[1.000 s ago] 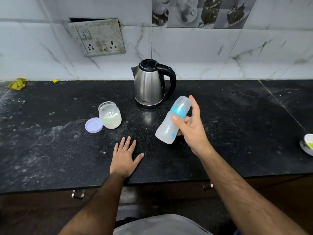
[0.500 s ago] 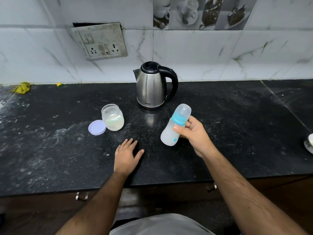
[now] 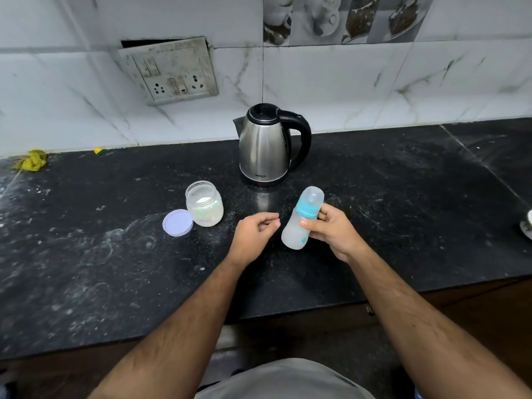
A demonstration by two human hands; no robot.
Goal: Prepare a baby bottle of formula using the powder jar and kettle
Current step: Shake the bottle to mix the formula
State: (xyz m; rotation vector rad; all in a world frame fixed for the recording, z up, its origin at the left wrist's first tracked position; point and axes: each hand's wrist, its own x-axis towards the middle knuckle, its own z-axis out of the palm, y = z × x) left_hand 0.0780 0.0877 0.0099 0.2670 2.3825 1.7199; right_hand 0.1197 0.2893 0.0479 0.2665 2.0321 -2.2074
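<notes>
My right hand point(image 3: 331, 230) grips a capped baby bottle point(image 3: 302, 218) with a blue collar and milky liquid, tilted above the black counter point(image 3: 86, 254). My left hand point(image 3: 254, 233) hovers just left of the bottle with fingers loosely curled, holding nothing. The open powder jar point(image 3: 205, 203) stands to the left, holding white powder, with its lilac lid point(image 3: 177, 222) lying flat beside it. The steel kettle point(image 3: 266, 145) with a black handle stands behind, near the wall.
A wall socket plate point(image 3: 169, 70) hangs loose above the counter. A yellow cloth scrap point(image 3: 31, 160) lies at the far left by the wall. A white dish point(image 3: 527, 227) shows at the right edge. Powder smears mark the counter's left half.
My left hand lifted off the counter and moved right, up beside the bottle, fingers curling. My right hand brought the bottle lower and closer to me.
</notes>
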